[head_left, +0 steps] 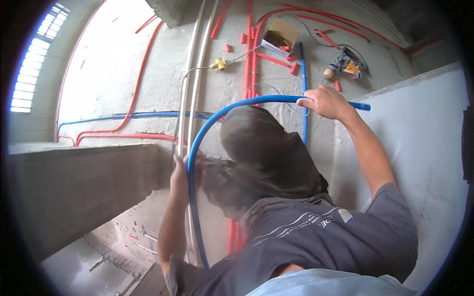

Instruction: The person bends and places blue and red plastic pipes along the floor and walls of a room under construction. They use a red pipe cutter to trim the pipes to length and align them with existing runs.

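A long blue pipe [231, 109] arches across the view, bending down toward the lower edge. My right hand [322, 102] is closed around it near its right end, with the thumb along it. My left hand [184, 171] grips the descending length of the same pipe, its fingers partly hidden behind it. Two white pipes [196, 79] run vertically just behind my left hand. My bent leg in dark trousers [264, 148] fills the middle, below the arch.
Red conduits [248, 59] and a straight blue pipe [305, 130] line the concrete surface. Beyond lie a cardboard box [277, 33], a power tool [343, 64] and a yellow connector [218, 64]. A concrete ledge [79, 187] is at left, a pale wall [429, 163] at right.
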The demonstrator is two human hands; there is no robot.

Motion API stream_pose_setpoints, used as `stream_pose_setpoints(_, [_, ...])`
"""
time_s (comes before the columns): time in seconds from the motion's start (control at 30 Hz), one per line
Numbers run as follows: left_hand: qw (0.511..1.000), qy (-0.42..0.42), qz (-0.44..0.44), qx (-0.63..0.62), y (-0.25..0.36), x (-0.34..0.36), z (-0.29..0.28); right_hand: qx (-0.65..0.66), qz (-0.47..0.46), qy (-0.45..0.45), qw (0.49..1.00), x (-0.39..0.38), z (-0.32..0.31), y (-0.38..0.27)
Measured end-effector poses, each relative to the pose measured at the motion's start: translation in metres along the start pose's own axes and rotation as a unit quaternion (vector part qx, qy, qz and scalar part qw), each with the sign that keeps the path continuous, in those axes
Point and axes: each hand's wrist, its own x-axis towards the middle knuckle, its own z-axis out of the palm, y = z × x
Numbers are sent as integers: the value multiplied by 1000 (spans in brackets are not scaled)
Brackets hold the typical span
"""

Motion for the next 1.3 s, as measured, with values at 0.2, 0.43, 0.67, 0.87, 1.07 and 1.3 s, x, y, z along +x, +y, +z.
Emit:
stream_pose_setpoints(0.2, [998, -31, -58, -18, 20, 13, 24, -26, 46, 23, 998, 6, 2, -36])
stream_pose_setpoints(0.43, [994, 73, 14, -77, 1, -5, 58, 33, 158, 40, 986, -18, 41, -79])
stream_pose_setpoints(0.67, [983, 53, 25, -173, -24, 4, 52, 6, 145, 70, 987, -22, 52, -88])
stream_pose_setpoints(0.87, [991, 68, 72, -90, -36, -27, 39, 28, 144, 47, 988, -26, 49, -73])
stream_pose_setpoints(1.07, [994, -35, 4, 99, 14, -3, -8, 274, 34, -228, 934, 38, 14, -19])
stream_pose_setpoints(1.3, [993, -110, -40, 22, 39, 60, 12, 628, 57, -405, 662, 92, 29, -39])
